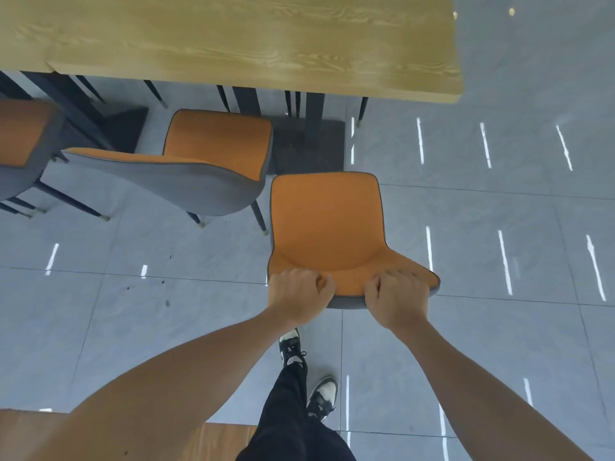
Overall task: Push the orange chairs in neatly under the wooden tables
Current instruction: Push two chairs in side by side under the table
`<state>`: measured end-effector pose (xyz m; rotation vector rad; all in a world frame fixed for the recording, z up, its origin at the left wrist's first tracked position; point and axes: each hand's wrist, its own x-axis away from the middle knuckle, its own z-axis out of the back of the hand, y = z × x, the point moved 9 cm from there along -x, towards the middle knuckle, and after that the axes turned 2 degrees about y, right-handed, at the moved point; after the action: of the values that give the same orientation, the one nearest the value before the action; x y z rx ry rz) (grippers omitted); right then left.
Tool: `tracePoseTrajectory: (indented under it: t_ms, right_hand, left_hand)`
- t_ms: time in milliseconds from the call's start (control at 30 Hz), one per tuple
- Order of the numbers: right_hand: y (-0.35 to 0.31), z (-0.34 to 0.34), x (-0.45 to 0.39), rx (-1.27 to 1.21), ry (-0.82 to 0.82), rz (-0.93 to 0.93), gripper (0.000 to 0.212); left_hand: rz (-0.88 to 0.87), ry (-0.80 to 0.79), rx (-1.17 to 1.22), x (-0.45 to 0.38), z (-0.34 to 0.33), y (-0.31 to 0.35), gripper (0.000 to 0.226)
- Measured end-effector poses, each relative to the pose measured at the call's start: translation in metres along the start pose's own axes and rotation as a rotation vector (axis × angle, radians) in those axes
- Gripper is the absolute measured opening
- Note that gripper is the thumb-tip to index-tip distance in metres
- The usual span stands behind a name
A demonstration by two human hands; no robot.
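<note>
Left hand (298, 294) and right hand (397, 299) are both clamped on the top edge of the backrest of the orange chair (327, 224), fingers curled over onto the orange face, thumbs behind on the grey shell; the hands sit side by side, the left near the backrest's left corner, the right nearer its right corner; neither is markedly closer to the table.

The seat extends straight away from the hands toward the wooden table (233, 41); its front edge is seen short of the table's near edge, with bare floor and the dark table base (309, 144) between, so the chair is judged not yet tucked in.

The push axis is judged to run forward, from backrest to seat front; the neighbouring orange chair (213, 151) stands just beside on the left, angled, its corner near the held seat's front-left corner; a brush there is a possible risk.
</note>
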<state>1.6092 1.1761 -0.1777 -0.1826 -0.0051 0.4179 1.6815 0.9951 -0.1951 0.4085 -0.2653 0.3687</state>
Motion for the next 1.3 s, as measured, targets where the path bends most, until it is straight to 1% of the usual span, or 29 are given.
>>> tracePoseTrajectory:
  t_ms: [133,300,500,867,1033,1300]
  right_hand:
    - [-0.003,-0.006,-0.024,0.009,-0.023,-0.003,0.037]
    - [-0.012,-0.001,-0.067,-0.013,0.057,-0.009,0.036]
    - [-0.023,-0.005,-0.11,0.0,0.088,-0.008,0.037]
    - [-0.04,-0.008,-0.187,-0.053,0.134,-0.014,0.039]
    - [-0.037,-0.013,-0.211,-0.047,0.129,-0.008,0.038]
    - [-0.029,-0.003,-0.233,-0.054,0.219,0.023,0.035]
  left_hand:
    - [-0.029,-0.018,-0.026,-0.024,0.012,0.001,0.051]
    - [-0.035,-0.005,-0.033,-0.066,0.031,-0.008,0.053]
    - [-0.075,0.025,-0.074,-0.109,0.049,-0.015,0.051]
    - [-0.112,0.094,-0.108,-0.189,0.08,-0.03,0.064]
    - [-0.143,0.096,-0.127,-0.212,0.088,-0.026,0.068]
    - [-0.16,0.094,-0.126,-0.235,0.089,-0.016,0.064]
